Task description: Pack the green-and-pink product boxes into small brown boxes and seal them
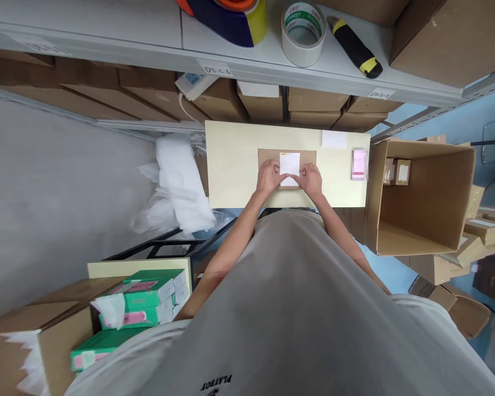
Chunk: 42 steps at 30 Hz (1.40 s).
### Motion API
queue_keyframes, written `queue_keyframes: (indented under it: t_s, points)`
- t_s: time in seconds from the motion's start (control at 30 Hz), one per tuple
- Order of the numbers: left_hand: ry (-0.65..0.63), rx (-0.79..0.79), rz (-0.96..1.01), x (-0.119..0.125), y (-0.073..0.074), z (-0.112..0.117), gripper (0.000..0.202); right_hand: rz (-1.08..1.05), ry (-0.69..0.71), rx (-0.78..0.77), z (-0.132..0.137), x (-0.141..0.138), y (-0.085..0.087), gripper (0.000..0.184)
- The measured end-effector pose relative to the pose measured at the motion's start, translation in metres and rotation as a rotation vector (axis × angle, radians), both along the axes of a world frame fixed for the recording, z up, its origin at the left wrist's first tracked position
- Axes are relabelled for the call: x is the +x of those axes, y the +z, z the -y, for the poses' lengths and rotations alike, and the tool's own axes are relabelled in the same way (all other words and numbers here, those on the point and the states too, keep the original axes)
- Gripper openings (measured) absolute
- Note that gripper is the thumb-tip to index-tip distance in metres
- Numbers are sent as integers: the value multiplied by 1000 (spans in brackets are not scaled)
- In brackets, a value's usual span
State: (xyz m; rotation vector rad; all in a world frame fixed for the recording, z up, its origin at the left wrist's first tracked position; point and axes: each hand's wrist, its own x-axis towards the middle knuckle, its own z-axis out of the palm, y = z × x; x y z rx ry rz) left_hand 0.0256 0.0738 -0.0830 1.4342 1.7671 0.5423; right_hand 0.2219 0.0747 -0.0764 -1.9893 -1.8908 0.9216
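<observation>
White label [289, 164]: it lies on the brown cardboard [307, 156], about at its middle; it is nearly square and looks flat, with one small yellow-orange mark at the far left corner. Other print is too small for reading.
Brown cardboard: it rests near the middle of the bench [233, 165], apart from the far edge and also from the near edge. Its thickness I cannot tell.
Left hand [268, 175]: fingers are bent and narrow at the label's left side, the thumb on its near part; whether it pinches, I cannot tell.
Right hand [310, 178]: it mirrors this at the right side, and the two thumb tips come close together.
Thumb work: I judge that the label is being laid or pressed down.
Label edges: the next move seems to call for even pressure toward all corners, without wrinkle.
</observation>
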Motion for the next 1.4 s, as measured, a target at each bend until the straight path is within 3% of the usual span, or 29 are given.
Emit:
queue_keyframes:
  t_s: [0.13, 0.27, 0.57, 0.8, 1.03, 1.23, 1.4]
  points:
    - [36, -33, -55, 4, 3, -4, 26, 115, -19, -92, -9, -5, 10, 30]
    - [52, -97, -105, 7, 7, -11, 20, 204, -31, -160, -17, -10, 19, 38]
    - [53, -231, -193, 4, 16, -26, 35, 341, -15, -206, -26, -17, 28, 59]
    - [81, -258, -165, -3, 15, -29, 33, 388, 14, -236, -31, -19, 38, 61]
    - [89, -224, -240, 3, 13, -24, 37, 401, 31, -231, -31, -18, 35, 60]
    - [-21, -59, -280, 11, 13, -7, 32, 335, 83, -167, -19, -21, 26, 45]
    - [-335, 214, -207, 23, 5, 11, 59, 212, 314, 69, -2, -15, 8, 56]
